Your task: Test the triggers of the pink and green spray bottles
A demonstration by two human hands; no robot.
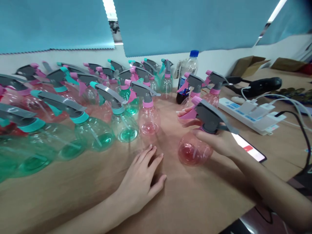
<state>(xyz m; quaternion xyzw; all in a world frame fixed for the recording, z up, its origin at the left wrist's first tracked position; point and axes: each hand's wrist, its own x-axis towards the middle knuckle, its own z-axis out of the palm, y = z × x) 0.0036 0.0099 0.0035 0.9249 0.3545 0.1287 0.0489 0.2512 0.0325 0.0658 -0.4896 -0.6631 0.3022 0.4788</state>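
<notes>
My right hand is closed round the neck of a pink spray bottle, just under its grey and pink trigger head. The bottle leans a little, and whether its base touches the table I cannot tell. My left hand lies flat on the brown tabletop with its fingers spread and nothing in it. Just beyond its fingertips stands another pink spray bottle. Beside that one is a green spray bottle with a turquoise collar.
Several more green and pink spray bottles crowd the left and back. A cola bottle and a clear blue-capped bottle stand near the wall. Rightward lie a white power strip with plugged cables, a lit phone and an open cardboard box.
</notes>
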